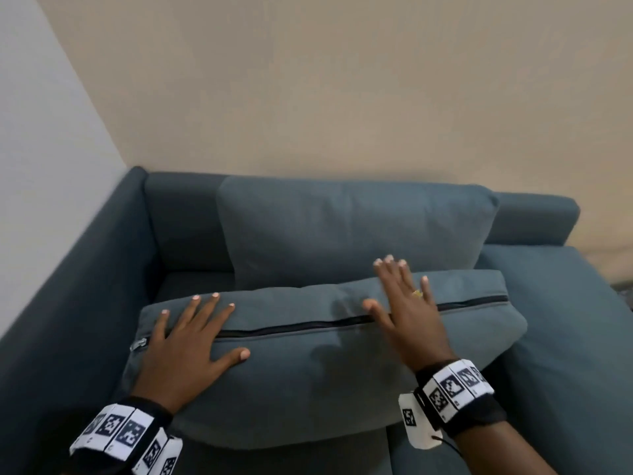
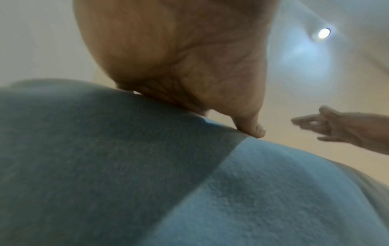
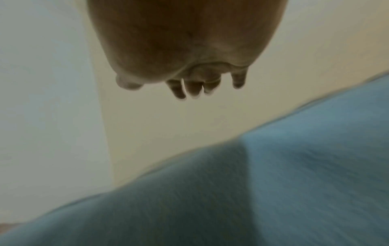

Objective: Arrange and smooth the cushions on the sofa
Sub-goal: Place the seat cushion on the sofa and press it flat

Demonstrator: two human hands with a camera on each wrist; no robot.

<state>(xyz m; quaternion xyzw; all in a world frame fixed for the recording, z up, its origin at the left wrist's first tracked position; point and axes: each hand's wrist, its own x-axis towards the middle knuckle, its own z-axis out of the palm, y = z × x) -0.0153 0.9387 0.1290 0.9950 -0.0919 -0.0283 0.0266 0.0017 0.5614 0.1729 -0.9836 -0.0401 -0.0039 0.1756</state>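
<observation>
Head view: two cushions are seen on the sofa — one back cushion propped upright against the backrest, and one front cushion laid flat on the seat, zip facing up. The left hand is pressed flat on its left end, fingers spread. The right hand is held flat and spread too, just above the cushion — not touching, judging by the right wrist view. The front cushion looks soft, light and squashy, so it's probably best taken by both ends, away from the zip.
</observation>
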